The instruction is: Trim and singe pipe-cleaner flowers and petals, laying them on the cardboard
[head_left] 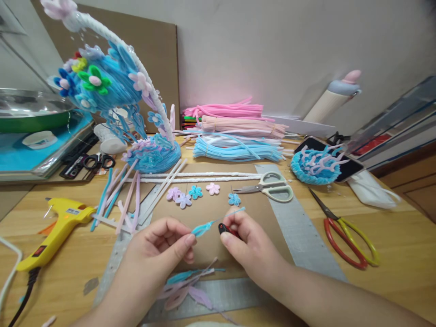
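Observation:
My left hand (166,247) pinches a light blue pipe-cleaner loop (202,229), leaf-shaped, with a thin stem running up to the right. My right hand (247,240) is closed around a small black-and-red lighter (223,228), its body mostly hidden by the fingers. The stem passes just above the lighter, its fuzzy blue tip near my right fingertips; whether they touch it I cannot tell. Below my hands lie several blue, lilac and pink pipe-cleaner loops (199,297). Beyond them are small flowers, among them a blue flower (234,199) and a pink flower (213,188).
Grey-handled scissors (272,185) lie behind my right hand, red-and-yellow scissors (344,236) further right. A yellow glue gun (56,227) is at left. A blue flower-covered ornament (150,154) stands back left; pipe-cleaner bundles (235,147) line the wall. A brown board (252,259) lies underneath.

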Tool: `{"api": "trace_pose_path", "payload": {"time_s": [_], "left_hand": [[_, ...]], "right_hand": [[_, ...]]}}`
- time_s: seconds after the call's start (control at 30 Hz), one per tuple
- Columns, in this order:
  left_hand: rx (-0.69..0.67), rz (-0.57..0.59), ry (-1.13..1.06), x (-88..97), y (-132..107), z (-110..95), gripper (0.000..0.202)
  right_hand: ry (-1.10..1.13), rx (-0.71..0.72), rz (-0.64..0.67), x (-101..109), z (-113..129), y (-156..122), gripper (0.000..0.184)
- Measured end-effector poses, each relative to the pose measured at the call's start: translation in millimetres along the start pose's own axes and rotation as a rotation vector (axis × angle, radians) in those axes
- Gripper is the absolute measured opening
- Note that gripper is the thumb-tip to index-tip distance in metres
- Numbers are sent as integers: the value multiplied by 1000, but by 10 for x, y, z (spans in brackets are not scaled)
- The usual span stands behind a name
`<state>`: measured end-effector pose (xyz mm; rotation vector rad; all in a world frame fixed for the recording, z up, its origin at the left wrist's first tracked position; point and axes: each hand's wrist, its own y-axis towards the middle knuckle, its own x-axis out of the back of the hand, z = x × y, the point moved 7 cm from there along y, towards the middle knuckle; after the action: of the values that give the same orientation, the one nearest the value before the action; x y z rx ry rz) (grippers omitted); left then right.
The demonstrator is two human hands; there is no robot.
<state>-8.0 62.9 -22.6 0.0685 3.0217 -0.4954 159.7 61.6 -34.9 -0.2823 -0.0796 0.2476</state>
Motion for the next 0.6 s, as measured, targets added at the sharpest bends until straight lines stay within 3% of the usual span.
{"api": "trace_pose_path", "payload": {"time_s": [0.47,0.6], "left_hand": [[-85,-69,1,95,-2,8,11],[-211,-137,106,127,-41,-87,11]], "right_hand": [[-12,1,15,-5,-19,4,22],[-9,4,18,-8,2,3,23]]}}
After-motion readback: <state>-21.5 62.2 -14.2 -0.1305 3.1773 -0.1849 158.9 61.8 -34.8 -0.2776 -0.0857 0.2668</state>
